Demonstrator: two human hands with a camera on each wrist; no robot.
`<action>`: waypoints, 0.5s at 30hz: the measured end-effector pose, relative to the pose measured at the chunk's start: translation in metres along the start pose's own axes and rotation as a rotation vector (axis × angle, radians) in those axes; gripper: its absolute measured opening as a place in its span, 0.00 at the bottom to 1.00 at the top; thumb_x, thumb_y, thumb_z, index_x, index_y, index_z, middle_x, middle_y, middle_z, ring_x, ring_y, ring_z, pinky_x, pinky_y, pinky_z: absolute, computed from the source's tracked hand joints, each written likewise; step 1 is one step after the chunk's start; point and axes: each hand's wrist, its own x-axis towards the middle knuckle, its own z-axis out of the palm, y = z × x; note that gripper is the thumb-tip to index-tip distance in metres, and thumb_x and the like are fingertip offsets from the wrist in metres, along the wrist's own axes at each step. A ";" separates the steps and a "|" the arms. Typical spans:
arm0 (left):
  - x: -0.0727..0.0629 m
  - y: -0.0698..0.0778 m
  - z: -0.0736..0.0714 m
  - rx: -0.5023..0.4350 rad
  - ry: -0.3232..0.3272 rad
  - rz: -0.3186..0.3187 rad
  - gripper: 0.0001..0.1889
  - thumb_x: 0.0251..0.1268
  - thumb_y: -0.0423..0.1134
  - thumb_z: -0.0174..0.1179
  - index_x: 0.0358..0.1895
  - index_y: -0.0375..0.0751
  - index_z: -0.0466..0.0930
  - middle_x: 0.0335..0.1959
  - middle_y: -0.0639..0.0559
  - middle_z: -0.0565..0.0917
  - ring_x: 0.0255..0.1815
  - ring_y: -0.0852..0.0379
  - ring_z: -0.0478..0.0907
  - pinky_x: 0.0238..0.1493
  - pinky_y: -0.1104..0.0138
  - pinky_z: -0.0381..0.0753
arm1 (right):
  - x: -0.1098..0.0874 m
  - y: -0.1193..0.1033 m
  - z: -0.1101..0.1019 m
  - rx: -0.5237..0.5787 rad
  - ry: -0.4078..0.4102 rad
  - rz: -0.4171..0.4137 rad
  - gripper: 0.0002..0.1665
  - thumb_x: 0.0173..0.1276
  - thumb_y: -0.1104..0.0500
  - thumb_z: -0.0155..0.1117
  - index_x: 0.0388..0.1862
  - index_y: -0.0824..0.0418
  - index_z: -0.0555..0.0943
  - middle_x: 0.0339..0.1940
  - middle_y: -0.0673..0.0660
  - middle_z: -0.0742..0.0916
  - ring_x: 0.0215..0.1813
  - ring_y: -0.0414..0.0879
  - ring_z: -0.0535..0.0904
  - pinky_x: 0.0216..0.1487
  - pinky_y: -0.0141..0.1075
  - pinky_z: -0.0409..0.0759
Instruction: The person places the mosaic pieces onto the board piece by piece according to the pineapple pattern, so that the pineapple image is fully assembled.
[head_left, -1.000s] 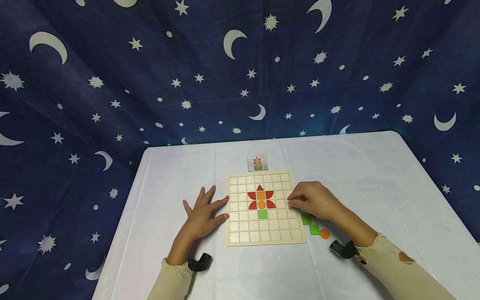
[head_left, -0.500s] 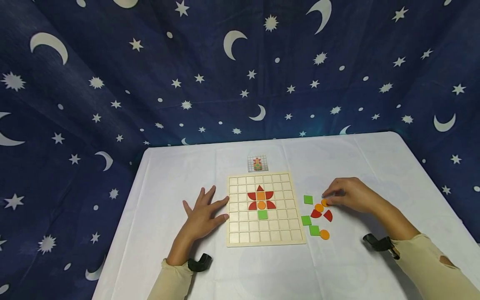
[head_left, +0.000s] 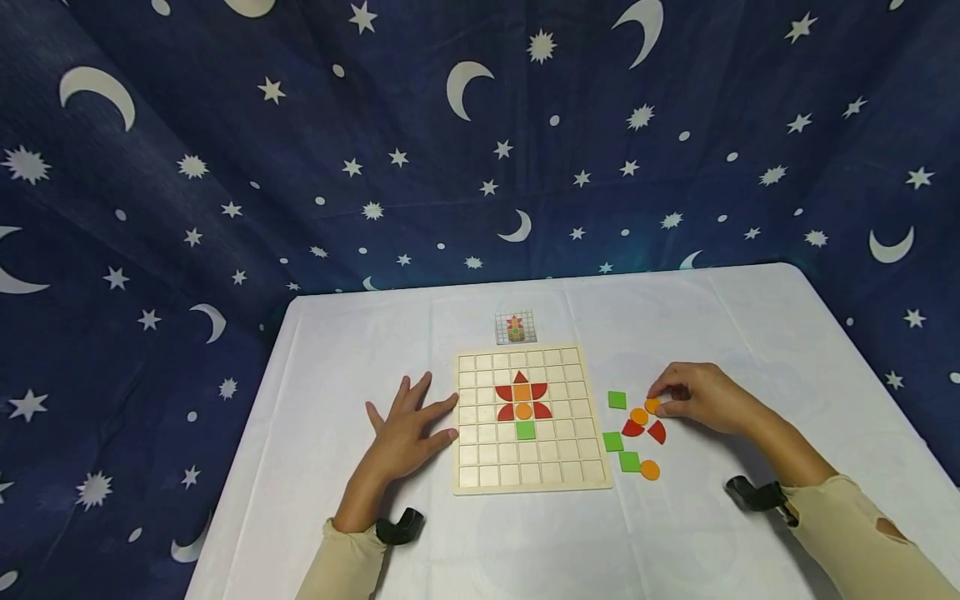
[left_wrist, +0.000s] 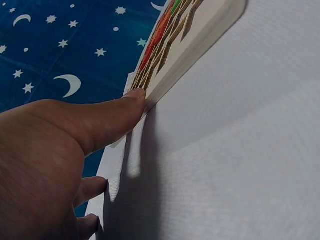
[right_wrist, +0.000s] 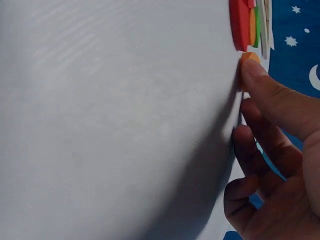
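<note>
A square wooden grid board lies on the table with a flower-like pattern of red pieces, an orange square, an orange disc and a green square set in its cells. My left hand rests with spread fingers at the board's left edge, thumb and index fingertip touching it. In the left wrist view, the thumb presses against the board's side. To the right of the board, my right hand pinches an orange disc between thumb and index finger. The right wrist view shows the thumb on that disc.
Loose pieces lie right of the board: several green squares, two red quarter-circles and other orange discs. A small pattern card lies behind the board. A dark blue star-and-moon cloth hangs behind the white table.
My right hand has moved right from the board's right edge to the loose pieces, uncovering several of them, and now pinches an orange disc. The left hand stays at the board.
</note>
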 end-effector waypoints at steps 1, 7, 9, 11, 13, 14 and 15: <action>0.000 0.000 0.000 0.000 -0.001 -0.001 0.30 0.66 0.61 0.64 0.71 0.62 0.76 0.83 0.43 0.57 0.85 0.33 0.40 0.63 0.19 0.23 | 0.000 -0.001 -0.001 0.000 0.001 0.000 0.12 0.56 0.58 0.82 0.37 0.48 0.88 0.31 0.40 0.84 0.34 0.37 0.74 0.37 0.30 0.75; 0.000 0.000 0.001 0.004 0.002 -0.003 0.30 0.66 0.61 0.64 0.71 0.63 0.76 0.83 0.44 0.56 0.85 0.33 0.39 0.63 0.19 0.23 | 0.005 -0.013 -0.003 0.018 0.004 -0.001 0.13 0.61 0.60 0.78 0.35 0.46 0.82 0.27 0.41 0.80 0.34 0.38 0.74 0.36 0.30 0.75; 0.000 -0.001 0.001 0.006 0.006 0.000 0.30 0.66 0.61 0.64 0.70 0.62 0.77 0.83 0.44 0.56 0.85 0.33 0.39 0.63 0.19 0.23 | 0.008 -0.019 -0.002 0.058 0.009 0.007 0.10 0.64 0.60 0.76 0.38 0.47 0.83 0.29 0.43 0.82 0.34 0.39 0.75 0.36 0.30 0.76; 0.000 -0.001 0.001 0.007 0.007 0.001 0.29 0.66 0.61 0.64 0.70 0.62 0.77 0.83 0.44 0.57 0.85 0.33 0.40 0.63 0.19 0.23 | 0.012 -0.026 0.000 0.130 0.013 0.020 0.08 0.66 0.62 0.73 0.40 0.49 0.85 0.31 0.45 0.84 0.34 0.40 0.77 0.36 0.30 0.78; 0.000 -0.001 0.001 0.006 0.007 0.001 0.30 0.66 0.61 0.64 0.70 0.62 0.77 0.83 0.44 0.57 0.85 0.33 0.39 0.63 0.19 0.23 | 0.016 -0.033 0.003 0.220 0.007 0.027 0.07 0.69 0.63 0.71 0.43 0.52 0.87 0.33 0.48 0.86 0.32 0.43 0.81 0.34 0.31 0.81; 0.000 -0.001 0.001 0.006 0.007 0.001 0.30 0.66 0.61 0.64 0.70 0.62 0.77 0.83 0.44 0.57 0.85 0.33 0.40 0.63 0.19 0.23 | 0.018 -0.038 0.005 0.254 0.002 0.028 0.07 0.70 0.62 0.70 0.45 0.54 0.88 0.33 0.49 0.86 0.32 0.44 0.81 0.33 0.32 0.81; 0.000 -0.001 0.001 0.006 0.008 0.002 0.29 0.66 0.61 0.64 0.70 0.62 0.77 0.83 0.44 0.57 0.85 0.33 0.40 0.63 0.19 0.23 | 0.021 -0.043 0.007 0.282 -0.004 0.031 0.08 0.70 0.62 0.69 0.47 0.55 0.88 0.33 0.50 0.86 0.31 0.45 0.82 0.33 0.32 0.81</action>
